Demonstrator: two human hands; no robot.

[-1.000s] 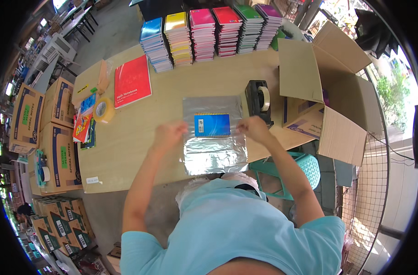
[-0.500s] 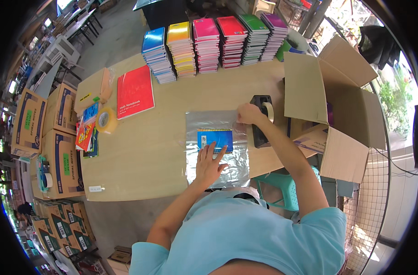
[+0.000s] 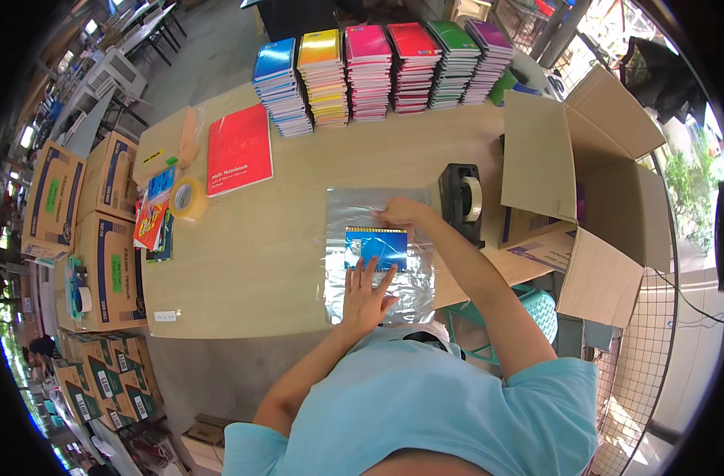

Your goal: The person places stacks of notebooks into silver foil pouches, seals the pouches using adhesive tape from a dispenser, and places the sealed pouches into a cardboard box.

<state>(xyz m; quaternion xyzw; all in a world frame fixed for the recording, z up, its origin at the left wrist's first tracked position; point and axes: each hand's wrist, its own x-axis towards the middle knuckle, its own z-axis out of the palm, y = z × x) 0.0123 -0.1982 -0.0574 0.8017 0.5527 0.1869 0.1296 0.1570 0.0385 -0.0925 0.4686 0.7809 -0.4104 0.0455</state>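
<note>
A blue spiral notebook (image 3: 387,243) with a small white label lies on a clear, shiny plastic sheet (image 3: 342,208) spread over the table. My left hand (image 3: 367,300) rests open, its fingertips spread on the notebook's near edge. Just beyond the notebook's spiral side, my right hand (image 3: 406,213) is over the far part of the sheet, with its fingers bent together. Whatever those fingers may pinch is hidden. A black tape dispenser (image 3: 451,208) with a roll of tape stands to the right of the sheet.
Stacks of coloured notebooks (image 3: 367,75) line the table's far side. A red notebook (image 3: 240,151) and a yellowish tape roll (image 3: 188,198) lie left. An open cardboard box (image 3: 541,159) stands right, near a teal stool (image 3: 534,316). Closed cartons (image 3: 112,270) are stacked left.
My right hand has moved left from the sheet's far right corner to a place just beyond the notebook. My left hand stays on the notebook. The whole view has shifted slightly.
</note>
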